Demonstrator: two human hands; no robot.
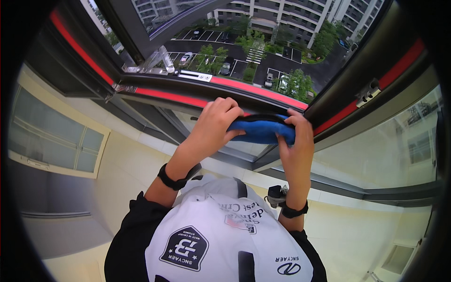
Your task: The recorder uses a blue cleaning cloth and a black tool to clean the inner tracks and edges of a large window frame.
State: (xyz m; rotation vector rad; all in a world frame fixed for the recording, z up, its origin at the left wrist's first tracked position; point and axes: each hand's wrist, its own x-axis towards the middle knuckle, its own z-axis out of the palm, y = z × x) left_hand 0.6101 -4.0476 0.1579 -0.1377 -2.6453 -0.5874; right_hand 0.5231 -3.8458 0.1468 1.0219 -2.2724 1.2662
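A blue cloth is stretched between my two hands at the lower sill of a dark window frame. My left hand grips its left end, thumb below and fingers curled over the top. My right hand pinches the right end near the frame's lower right corner. A black strip runs along the cloth's upper edge; whether it belongs to the cloth or the frame, I cannot tell. Red strips line the frame on both sides of my hands.
An opened window sash stands at the upper left, with a metal hinge arm at its corner. A metal catch sits on the right frame. Outside, far below, lies a car park. A glazed cabinet is at the left.
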